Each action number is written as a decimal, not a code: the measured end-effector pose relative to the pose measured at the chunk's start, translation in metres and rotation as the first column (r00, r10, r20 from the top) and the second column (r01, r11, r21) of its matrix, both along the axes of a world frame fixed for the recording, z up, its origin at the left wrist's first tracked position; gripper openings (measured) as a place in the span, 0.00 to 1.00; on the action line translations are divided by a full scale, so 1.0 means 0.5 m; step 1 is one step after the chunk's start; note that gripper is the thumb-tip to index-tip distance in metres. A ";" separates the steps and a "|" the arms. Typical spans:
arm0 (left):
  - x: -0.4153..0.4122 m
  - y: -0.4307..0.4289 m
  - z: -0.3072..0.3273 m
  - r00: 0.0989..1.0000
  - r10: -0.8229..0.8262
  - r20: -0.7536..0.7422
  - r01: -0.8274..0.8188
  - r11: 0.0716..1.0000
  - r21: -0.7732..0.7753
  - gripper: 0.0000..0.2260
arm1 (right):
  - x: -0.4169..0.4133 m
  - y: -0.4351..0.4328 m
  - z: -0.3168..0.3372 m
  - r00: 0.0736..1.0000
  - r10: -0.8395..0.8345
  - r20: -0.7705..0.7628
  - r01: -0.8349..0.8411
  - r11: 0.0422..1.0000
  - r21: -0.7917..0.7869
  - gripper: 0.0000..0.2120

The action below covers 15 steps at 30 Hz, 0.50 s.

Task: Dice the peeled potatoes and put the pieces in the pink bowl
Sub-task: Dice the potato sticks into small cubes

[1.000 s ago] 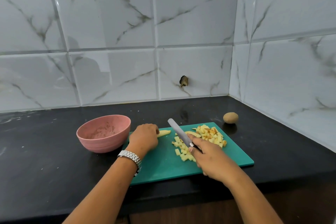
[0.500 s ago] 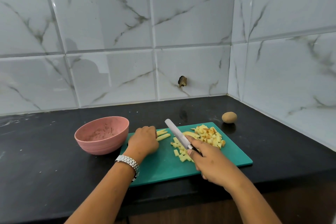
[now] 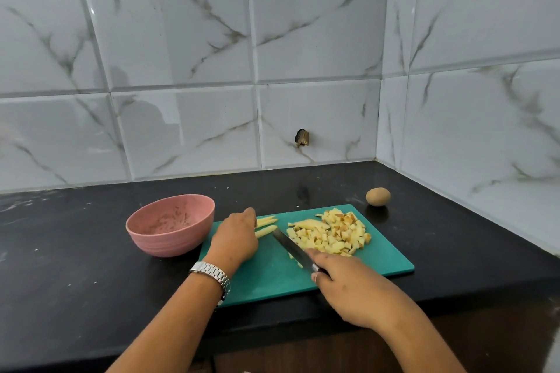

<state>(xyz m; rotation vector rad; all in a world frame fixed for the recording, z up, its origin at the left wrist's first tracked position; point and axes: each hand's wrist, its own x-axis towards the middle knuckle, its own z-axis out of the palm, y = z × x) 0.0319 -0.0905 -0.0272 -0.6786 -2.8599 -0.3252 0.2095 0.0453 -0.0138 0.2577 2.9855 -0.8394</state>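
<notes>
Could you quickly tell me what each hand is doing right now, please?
Left hand: holds the potato strips down.
Right hand: grips the knife.

Soft, cool, even light fills the corner. The wall tiles (image 3: 303,39) carry a pale sheen and a dim grey reflection at left; the glossy black counter (image 3: 75,251) mirrors the potato (image 3: 378,196). Shadows under the bowl (image 3: 169,241) are weak. Tile lines bow toward the edges; the right hand (image 3: 354,291) looks slightly smeared.
</notes>
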 end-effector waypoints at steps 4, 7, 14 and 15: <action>0.018 -0.016 0.004 0.999 0.046 0.007 -0.045 0.998 -0.039 0.10 | -0.016 -0.015 -0.007 0.997 -0.062 -0.053 0.069 0.988 0.137 0.25; 0.038 -0.034 0.001 0.998 0.060 0.026 -0.059 0.998 -0.032 0.12 | -0.018 -0.013 -0.007 0.993 -0.093 -0.077 0.106 0.978 0.180 0.26; 0.076 -0.070 -0.027 0.997 0.070 0.027 -0.073 0.992 0.103 0.12 | 0.002 -0.034 0.002 1.000 -0.012 0.019 0.008 0.981 0.196 0.25; 0.082 -0.069 -0.029 0.998 0.065 0.022 -0.067 0.991 0.112 0.12 | 0.000 -0.036 0.001 1.000 -0.030 0.008 0.027 0.977 0.212 0.25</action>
